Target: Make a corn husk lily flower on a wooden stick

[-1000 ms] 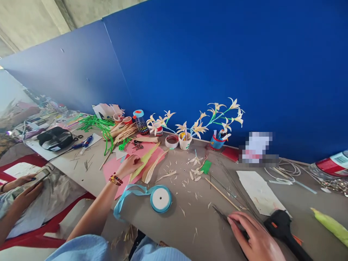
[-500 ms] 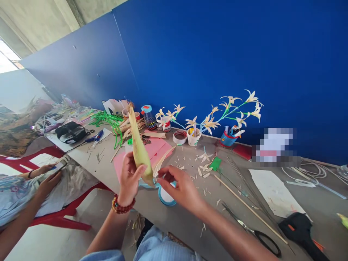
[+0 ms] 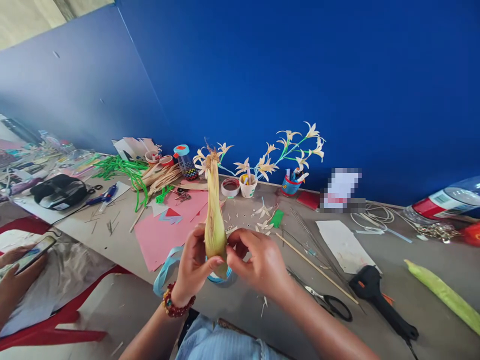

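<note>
An ear of corn (image 3: 213, 215) in its pale green husk stands nearly upright before me, brown silk at the top. My left hand (image 3: 191, 267) wraps around its lower part from the left, thumb across the front. On the other side, my right hand (image 3: 260, 260) pinches the husk's edge near the base, its fingertips partly hidden. Beneath the hands is a roll of light blue tape (image 3: 225, 278), mostly covered. A loop of light blue ribbon (image 3: 163, 275) lies left of my left hand, close to the pink paper sheets (image 3: 148, 242).
Scissors (image 3: 337, 306), a black corded tool (image 3: 378, 295) and another ear of corn (image 3: 442, 290) lie at right. Husk flowers (image 3: 266, 167) rise from a paper cup (image 3: 248, 188) by the blue wall (image 3: 300, 75). At left, another person's hands hold a phone (image 3: 37, 252).
My view has turned right, bringing the second ear of corn and a bottle into sight. The held ear has come more upright, and my right hand has closed in on its husk.
</note>
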Demonstrator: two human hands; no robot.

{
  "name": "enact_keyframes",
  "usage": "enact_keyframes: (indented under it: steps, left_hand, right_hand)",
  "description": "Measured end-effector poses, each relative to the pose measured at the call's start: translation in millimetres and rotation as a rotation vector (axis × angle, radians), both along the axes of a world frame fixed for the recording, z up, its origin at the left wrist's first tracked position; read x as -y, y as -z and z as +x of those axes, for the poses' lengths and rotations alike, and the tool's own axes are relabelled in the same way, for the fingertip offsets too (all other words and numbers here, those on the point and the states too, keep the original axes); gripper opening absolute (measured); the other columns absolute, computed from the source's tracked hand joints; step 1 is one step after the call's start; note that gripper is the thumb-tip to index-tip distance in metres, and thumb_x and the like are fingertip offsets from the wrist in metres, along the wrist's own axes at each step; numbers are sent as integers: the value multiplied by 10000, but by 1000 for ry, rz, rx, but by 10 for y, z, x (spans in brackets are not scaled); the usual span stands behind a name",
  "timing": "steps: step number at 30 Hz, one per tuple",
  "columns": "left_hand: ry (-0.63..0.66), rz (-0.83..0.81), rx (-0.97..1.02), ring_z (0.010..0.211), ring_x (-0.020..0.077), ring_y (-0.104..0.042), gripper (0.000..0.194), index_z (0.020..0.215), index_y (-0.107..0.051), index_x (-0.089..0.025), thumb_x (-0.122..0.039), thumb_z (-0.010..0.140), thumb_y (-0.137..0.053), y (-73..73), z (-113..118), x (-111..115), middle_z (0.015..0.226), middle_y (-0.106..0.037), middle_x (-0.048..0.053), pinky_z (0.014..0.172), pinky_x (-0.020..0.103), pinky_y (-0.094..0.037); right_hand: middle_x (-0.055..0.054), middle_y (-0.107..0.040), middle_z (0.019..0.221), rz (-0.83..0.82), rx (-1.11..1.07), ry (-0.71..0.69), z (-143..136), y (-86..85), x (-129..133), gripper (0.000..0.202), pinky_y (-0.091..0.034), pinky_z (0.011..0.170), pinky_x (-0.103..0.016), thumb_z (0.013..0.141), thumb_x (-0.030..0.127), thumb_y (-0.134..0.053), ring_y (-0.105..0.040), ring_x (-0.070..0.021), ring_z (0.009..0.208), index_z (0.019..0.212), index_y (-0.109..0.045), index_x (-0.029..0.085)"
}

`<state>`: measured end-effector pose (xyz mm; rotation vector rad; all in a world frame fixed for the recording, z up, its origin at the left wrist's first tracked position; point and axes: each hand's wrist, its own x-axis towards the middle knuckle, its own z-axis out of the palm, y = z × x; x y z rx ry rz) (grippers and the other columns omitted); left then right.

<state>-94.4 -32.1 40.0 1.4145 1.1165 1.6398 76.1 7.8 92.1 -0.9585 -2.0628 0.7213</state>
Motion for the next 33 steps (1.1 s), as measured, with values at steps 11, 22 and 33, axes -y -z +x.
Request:
enact_keyframes:
  steps: [11, 22, 33]
  left_hand:
    - [71, 17, -20, 951, 243, -592, 379, 1176, -583, -270, -277, 815, -701, -37, 146, -16, 1061, -593, 71, 815, 356, -519]
    - [240, -10, -106, 1084, 252, -586, 436, 1376, -484, -237, -319, 948, -503, 66, 115, 34, 1246, -596, 106, 900, 339, -492]
    - [-262, -1, -295, 1014, 261, -644, 257, 1080, -623, -209, -374, 957, -469, 68, 162, 5, 1023, -681, 109, 909, 397, -519]
  right_hand:
    - [29, -611, 618, -97, 0, 101, 91, 80, -7, 80, -386, 498, -200, 741, 140, -553, -560, -132, 553, 728, -570, 216]
    - [52, -472, 594, -187, -126, 57, 115, 69, -100, 228, -358, 497, -186, 895, 212, -455, -488, -102, 527, 667, -436, 216]
    - [26, -525, 540, -266, -80, 133, 41, 285, -96, 226, -305, 463, -208, 812, 183, -470, -491, -117, 491, 587, -484, 197]
